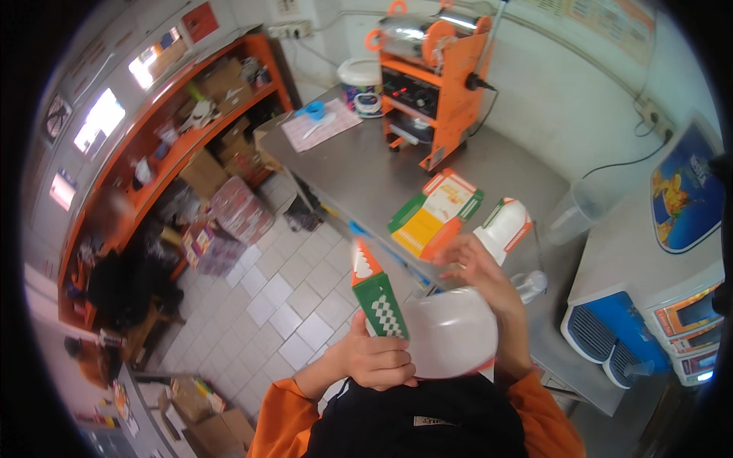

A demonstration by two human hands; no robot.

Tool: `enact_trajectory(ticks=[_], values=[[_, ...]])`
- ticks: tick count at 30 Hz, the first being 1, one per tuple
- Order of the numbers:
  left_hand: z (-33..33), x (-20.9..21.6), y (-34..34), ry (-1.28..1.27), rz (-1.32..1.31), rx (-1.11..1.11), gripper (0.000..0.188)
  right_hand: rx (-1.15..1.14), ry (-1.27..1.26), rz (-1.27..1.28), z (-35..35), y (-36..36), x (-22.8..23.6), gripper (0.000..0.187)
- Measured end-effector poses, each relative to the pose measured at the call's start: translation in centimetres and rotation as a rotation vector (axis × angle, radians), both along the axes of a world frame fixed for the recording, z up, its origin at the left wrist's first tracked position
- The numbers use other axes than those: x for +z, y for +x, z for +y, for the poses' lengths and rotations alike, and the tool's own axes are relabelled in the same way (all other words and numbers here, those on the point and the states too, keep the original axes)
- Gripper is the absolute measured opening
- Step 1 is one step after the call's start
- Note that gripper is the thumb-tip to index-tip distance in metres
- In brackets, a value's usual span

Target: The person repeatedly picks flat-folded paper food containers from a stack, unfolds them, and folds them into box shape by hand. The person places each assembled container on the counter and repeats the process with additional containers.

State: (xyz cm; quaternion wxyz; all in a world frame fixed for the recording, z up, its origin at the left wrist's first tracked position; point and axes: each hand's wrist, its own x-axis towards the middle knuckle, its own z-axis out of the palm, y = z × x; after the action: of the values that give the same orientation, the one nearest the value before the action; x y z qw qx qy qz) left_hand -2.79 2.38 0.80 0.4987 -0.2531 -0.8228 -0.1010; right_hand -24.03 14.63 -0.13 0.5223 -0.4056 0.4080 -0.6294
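My left hand (376, 356) is closed around the green side of a paper food carton (452, 332), held up in front of my black apron. The carton's white inside faces up. An orange and white flap stands up from its far left corner. My right hand (475, 266) is beyond the carton's right side, its fingers loosely bent and apart, with nothing seen in them. Just past those fingers, an unfolded orange, green and yellow carton (437, 215) lies on the metal table (343, 172). A white and orange carton piece (504, 227) lies to its right.
An orange machine with a metal drum (427, 76) stands at the table's back, beside a white bucket (360, 80). A clear plastic pitcher (576, 212) and a drinks dispenser (649, 282) are at right. Orange shelves (164, 172) line the left; a person in dark clothing (130, 290) is there.
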Motion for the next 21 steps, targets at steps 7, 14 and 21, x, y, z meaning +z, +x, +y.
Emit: enact_trajectory(ticks=[7, 14, 21], values=[[-1.8, -3.3, -11.2, 0.934, -0.157, -0.535, 0.02, -0.2, 0.053, -0.324, -1.6, -3.4, -3.9, 0.079], [-4.6, -1.1, -16.9, 1.232, -0.671, -0.337, 0.04, -0.362, -0.015, -0.447, -2.1, -8.5, -4.7, 0.049], [-9.9, -2.2, -22.9, 1.188, -0.792, -0.163, 0.019, -0.939, -0.012, -0.118, -5.4, -9.9, -2.7, 0.025]])
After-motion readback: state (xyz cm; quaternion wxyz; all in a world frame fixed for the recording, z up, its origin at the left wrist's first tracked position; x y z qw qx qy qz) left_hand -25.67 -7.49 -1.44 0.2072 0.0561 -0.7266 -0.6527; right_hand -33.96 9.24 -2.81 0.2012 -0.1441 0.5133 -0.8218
